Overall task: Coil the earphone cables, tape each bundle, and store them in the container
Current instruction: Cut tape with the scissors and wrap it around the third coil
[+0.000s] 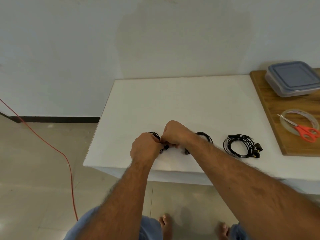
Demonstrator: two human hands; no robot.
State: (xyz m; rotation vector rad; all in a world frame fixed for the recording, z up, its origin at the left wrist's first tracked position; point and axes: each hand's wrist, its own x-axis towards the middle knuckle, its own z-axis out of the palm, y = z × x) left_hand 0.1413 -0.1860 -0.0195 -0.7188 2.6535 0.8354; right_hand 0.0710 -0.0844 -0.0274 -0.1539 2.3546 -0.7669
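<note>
Now both hands are meeting over the near part of the white table (173, 101), a little left of its middle. The left hand (145, 148) is lying with its back to the camera, and its fingers are curling down around a black earphone cable (154, 135), whose loops are showing just above the knuckles. The right hand (174, 134) is coming from the right with the wrist bent, and its fingers are also curling tightly; the fingertips are pinching the same black cable at the place where the two hands are touching each other. Small dark pieces of the cable, perhaps the earbuds, are peeking out just under the hands, but how exactly the fingertips are lying on them I cannot tell, because the hands are hiding that spot. A second black coil (205, 136) is lying on the table partly behind the right forearm. A third coiled cable (241, 147) is lying further to the right, apart from the hands, with its plugs and earbuds at its right side. On the wooden board (277, 135) at the right end, the container (292, 78) is standing with its grey-blue lid on it, and nearer to the camera the orange scissors (304, 131) are resting across the roll of clear tape (285, 116).
</note>
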